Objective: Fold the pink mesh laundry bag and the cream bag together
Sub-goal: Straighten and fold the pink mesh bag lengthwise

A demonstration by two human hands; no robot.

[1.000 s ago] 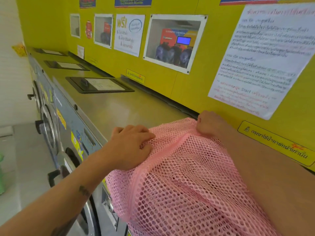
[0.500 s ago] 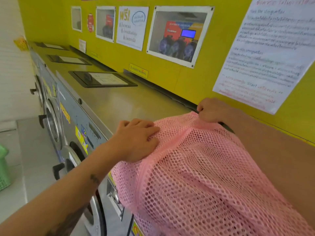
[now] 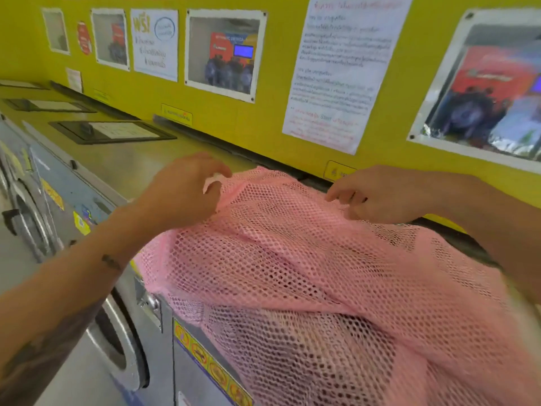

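The pink mesh laundry bag (image 3: 307,268) lies spread over the top of a washing machine and hangs down over its front edge. My left hand (image 3: 181,191) pinches the bag's far left corner, where a small white tab (image 3: 212,181) shows at my fingertips. My right hand (image 3: 377,194) grips the bag's far edge close to the yellow wall. A pale shape shows faintly through the mesh low in the bag (image 3: 307,347); I cannot tell whether it is the cream bag.
The steel top of the washing machines (image 3: 123,168) runs away to the left, with a dark detergent lid (image 3: 111,131) set in it. The yellow wall (image 3: 263,121) with posters stands right behind the bag. Round machine doors (image 3: 117,341) face the aisle below.
Both hands have shifted along the bag's far edge: the left now pinches the corner instead of pressing flat, and the right has moved rightward. The view has also swung to the right.
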